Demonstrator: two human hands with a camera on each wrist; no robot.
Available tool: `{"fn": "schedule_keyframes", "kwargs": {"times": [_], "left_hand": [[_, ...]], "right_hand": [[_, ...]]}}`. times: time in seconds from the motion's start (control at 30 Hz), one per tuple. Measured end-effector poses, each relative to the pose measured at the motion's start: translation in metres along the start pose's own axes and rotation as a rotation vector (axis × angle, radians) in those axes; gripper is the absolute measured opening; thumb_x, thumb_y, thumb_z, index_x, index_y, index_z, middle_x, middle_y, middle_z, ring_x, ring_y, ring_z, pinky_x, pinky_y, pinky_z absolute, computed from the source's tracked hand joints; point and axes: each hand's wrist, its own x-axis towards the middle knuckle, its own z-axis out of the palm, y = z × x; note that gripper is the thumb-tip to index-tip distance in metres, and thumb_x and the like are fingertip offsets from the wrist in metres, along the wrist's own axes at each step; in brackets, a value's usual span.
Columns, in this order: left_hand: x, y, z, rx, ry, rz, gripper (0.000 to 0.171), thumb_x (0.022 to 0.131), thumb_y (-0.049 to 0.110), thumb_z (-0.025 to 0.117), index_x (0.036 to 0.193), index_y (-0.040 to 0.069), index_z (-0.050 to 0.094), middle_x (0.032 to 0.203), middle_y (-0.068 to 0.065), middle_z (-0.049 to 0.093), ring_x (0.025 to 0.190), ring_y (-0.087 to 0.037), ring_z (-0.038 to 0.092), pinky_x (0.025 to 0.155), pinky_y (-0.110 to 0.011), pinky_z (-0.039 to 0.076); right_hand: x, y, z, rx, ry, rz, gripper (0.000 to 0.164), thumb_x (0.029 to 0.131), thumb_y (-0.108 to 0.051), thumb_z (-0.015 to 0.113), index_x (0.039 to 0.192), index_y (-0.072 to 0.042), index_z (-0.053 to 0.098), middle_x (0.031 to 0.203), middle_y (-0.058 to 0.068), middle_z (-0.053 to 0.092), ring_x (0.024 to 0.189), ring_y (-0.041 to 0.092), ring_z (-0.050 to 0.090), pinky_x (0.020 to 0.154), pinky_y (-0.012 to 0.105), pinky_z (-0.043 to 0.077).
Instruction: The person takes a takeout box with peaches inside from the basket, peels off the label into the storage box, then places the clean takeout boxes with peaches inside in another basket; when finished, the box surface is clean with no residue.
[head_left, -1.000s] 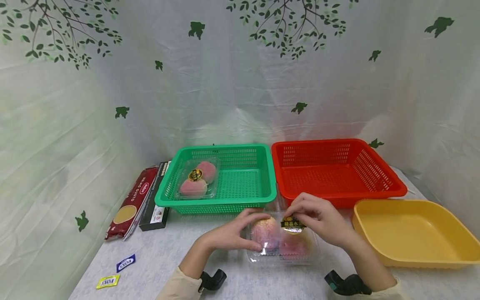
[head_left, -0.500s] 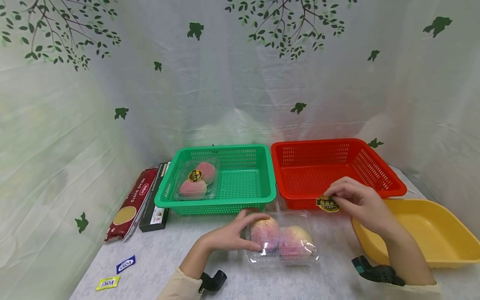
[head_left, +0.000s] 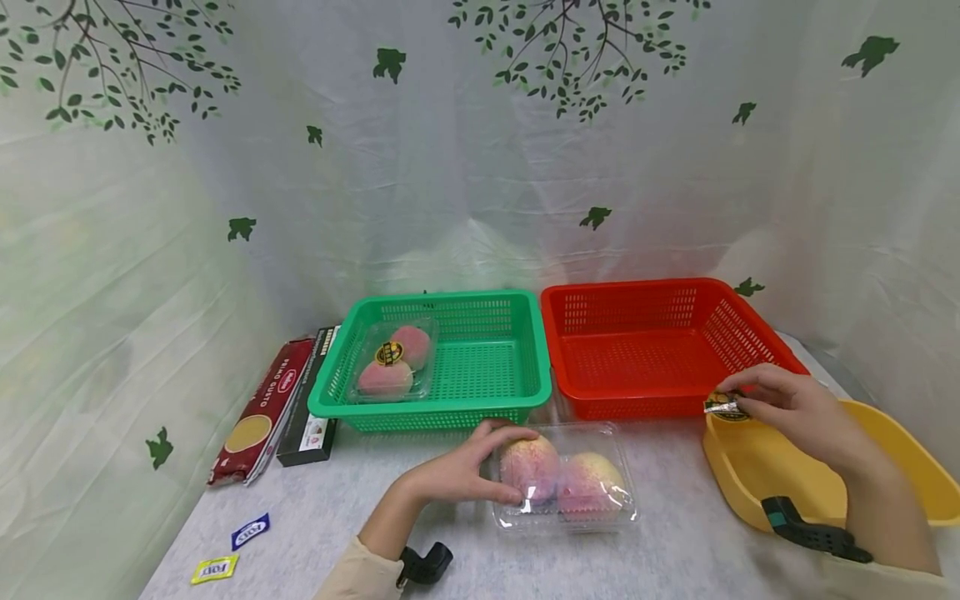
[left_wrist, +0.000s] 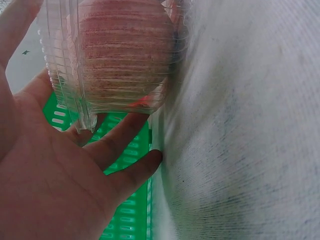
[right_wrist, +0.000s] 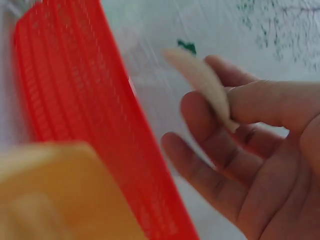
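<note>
A clear plastic clamshell box (head_left: 622, 479) with two pink-yellow peaches (head_left: 591, 485) lies on the table. My left hand (head_left: 468, 468) grips its left end, thumb on the near side and fingers at the far side. In the left wrist view the fingers spread along the ribbed box wall (left_wrist: 125, 60). My right hand (head_left: 806, 412) pinches a black-and-gold sticker (head_left: 726, 407) between thumb and finger, above the left rim of the yellow tray (head_left: 810, 467). The sticker's pale, curled back (right_wrist: 202, 82) shows in the right wrist view.
A green basket (head_left: 480, 412) behind the box holds another clamshell of peaches (head_left: 390, 362) with a sticker on it. Right of it stands a red basket (head_left: 637, 406). At left are a dark red packet (head_left: 262, 408), a black box (head_left: 307, 442) and two small sachets (head_left: 251, 531).
My right hand has peeled the sticker off the clamshell lid and carried it right, to over the yellow tray's edge. My left hand stays on the clamshell.
</note>
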Motion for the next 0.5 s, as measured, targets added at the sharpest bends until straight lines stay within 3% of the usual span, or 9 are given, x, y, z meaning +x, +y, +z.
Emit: {"fn": "schedule_keyframes", "kwargs": {"times": [0.13,0.3,0.5], "left_hand": [[0.000,0.000,0.000,0.000,0.001,-0.002,0.074,0.083,0.036,0.080,0.144,0.049,0.040,0.141,-0.007,0.034,0.126,-0.025,0.040,0.099,-0.048,0.044],[0.000,0.000,0.000,-0.001,0.003,-0.005,0.074,0.083,0.036,0.080,0.144,0.049,0.040,0.140,-0.007,0.035,0.126,-0.026,0.040,0.098,-0.048,0.045],[-0.001,0.001,0.000,0.000,0.005,-0.004,0.074,0.083,0.036,0.080,0.145,0.048,0.040,0.140,-0.007,0.035,0.127,-0.026,0.040,0.099,-0.048,0.044]], "right_hand": [[-0.006,0.016,-0.008,-0.081,-0.055,0.117,0.023,0.098,-0.013,0.062,0.120,-0.010,0.067,0.106,-0.006,0.069,0.090,-0.003,0.062,0.075,0.018,0.056],[-0.009,0.035,-0.010,-0.082,-0.167,0.242,0.024,0.098,-0.012,0.061,0.121,-0.007,0.067,0.111,0.006,0.070,0.088,0.002,0.061,0.074,0.022,0.057],[-0.009,0.057,-0.006,-0.038,-0.283,0.251,0.026,0.096,-0.006,0.059,0.121,-0.001,0.067,0.115,0.016,0.069,0.088,0.004,0.062,0.073,0.023,0.057]]}}
